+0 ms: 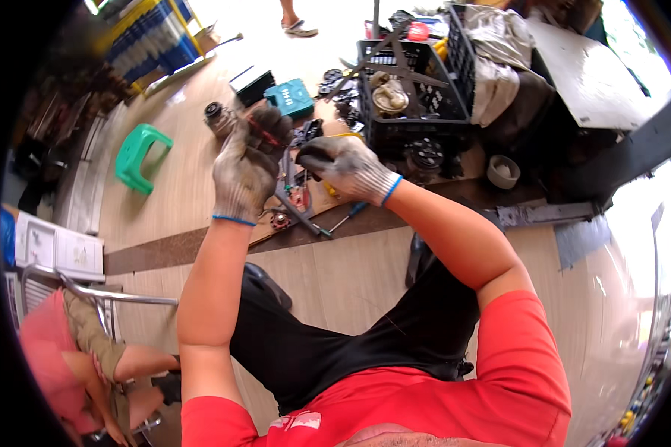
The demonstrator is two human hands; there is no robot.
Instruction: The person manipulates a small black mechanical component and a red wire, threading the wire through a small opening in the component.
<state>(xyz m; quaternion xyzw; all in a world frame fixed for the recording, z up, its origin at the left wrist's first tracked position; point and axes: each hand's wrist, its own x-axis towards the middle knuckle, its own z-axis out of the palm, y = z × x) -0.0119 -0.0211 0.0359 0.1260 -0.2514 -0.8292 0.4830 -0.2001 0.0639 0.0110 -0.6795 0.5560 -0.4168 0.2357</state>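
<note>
Nearest is the person's red shirt point(350, 398), then the black trousers point(298, 346), with the dark shoes point(270, 285) standing apart on the floor point(328, 268). At the left side another person in a pink top point(48, 350) is beside a metal chair frame point(127, 296). In front of the shoes there lie a screwdriver with blue handle point(358, 208) and a round part with reddish copper colour point(279, 221), which is at the edge of a brown sheet

Above these things are the two hands, both in dirty knitted gloves with blue cuffs. The left hand point(244, 175) is closed around a dark device with a round metal end point(218, 115); this end points to the left, away from the right hand. The right hand point(343, 160) is just beside it, with fingers bent inward; I cannot tell if something small is inside them

Farther away there are a teal case point(289, 98) and, near it, a black box point(252, 84). To the right stands a black crate point(417, 132), with a pale bowl point(503, 171) near it. A green stool point(136, 160) stands at the left. Farthest are a rack with yellow frame point(156, 41) and somebody's shod foot point(300, 28)
</note>
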